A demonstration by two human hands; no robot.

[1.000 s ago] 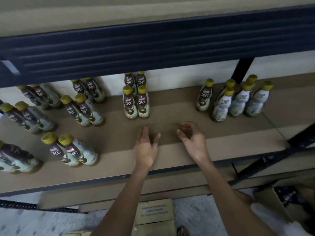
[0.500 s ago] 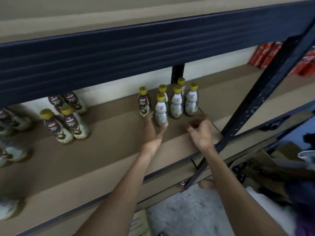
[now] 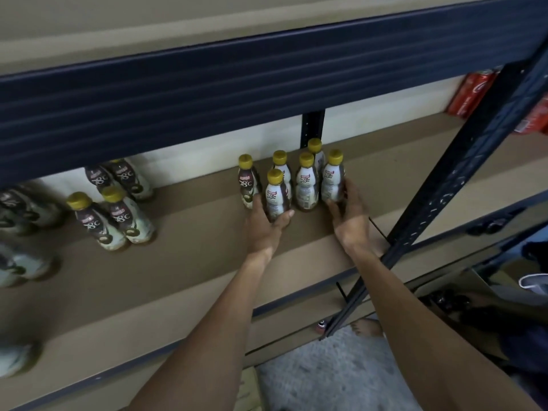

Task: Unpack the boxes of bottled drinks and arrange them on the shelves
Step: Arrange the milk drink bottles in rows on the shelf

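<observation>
Red drinks (image 3: 471,93) cropped, bottle (image 3: 275,191) base behind left hand (image 3: 264,229)

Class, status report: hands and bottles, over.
Left hand grips front bottle. Right hand grips rightmost bottle. Both upright on shelf. Rack post close beside right wrist.

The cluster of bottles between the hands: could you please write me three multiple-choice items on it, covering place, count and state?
1. Where does the cluster stand?
A. on the floor
B. on the brown shelf
C. on a carton

2. How many bottles does it hold?
A. three
B. ten
C. six

3. What is the left hand doing?
A. gripping the front bottle
B. hanging idle
C. pressing a lid

Answers: B, the bottles stand upright on the shelf; C, six bottles can be counted; A, its fingers and thumb curl round that bottle's base.
</observation>
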